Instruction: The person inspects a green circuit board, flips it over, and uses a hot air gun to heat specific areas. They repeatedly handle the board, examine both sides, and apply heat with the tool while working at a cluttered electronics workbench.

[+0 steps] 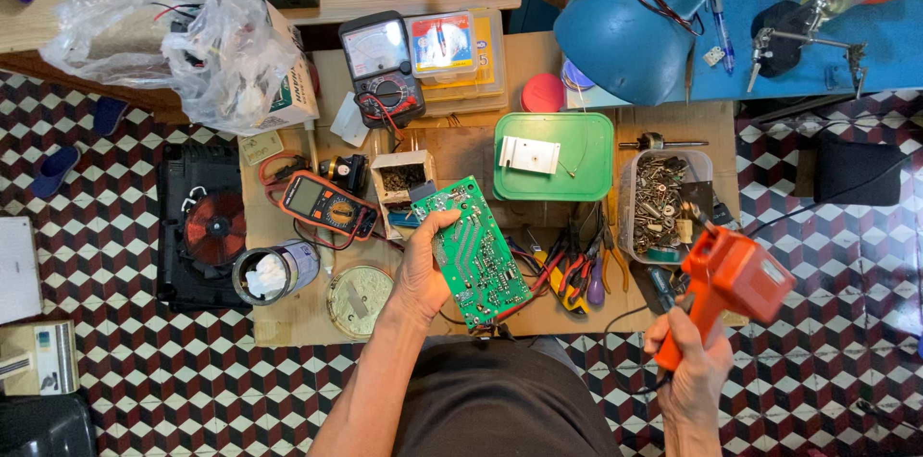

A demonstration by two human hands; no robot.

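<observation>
The left hand [420, 270] is closed on a green circuit board [474, 252], gripping it by its left long edge with the thumb on the upper face. The board is held above the low wooden tabletop [298, 315], in front of the person's body. Its long axis runs on a slant, from the upper left near a small open box [403, 178] to the lower right, where the corner ends close to the person's lap.

The right hand [694, 361] is clamped around the grip of an orange soldering gun [729, 286]. The gun points up and a little to the left, and its thin tip [688, 210] ends over a clear tub of metal parts [661, 204]. The two hands are well apart: the board lies to the left of the gun, with a heap of pliers and screwdrivers [575, 270] on the tabletop between them. The left hand is the only one that touches the board.

Some things are hard to read. The small parts on the board are too fine to tell. The tip is lost against the parts in the tub. A thin cord [635, 318] leaves the gun, but its far end I cannot follow. A blue lamp shade [630, 34] covers part of the blue bench behind.
</observation>
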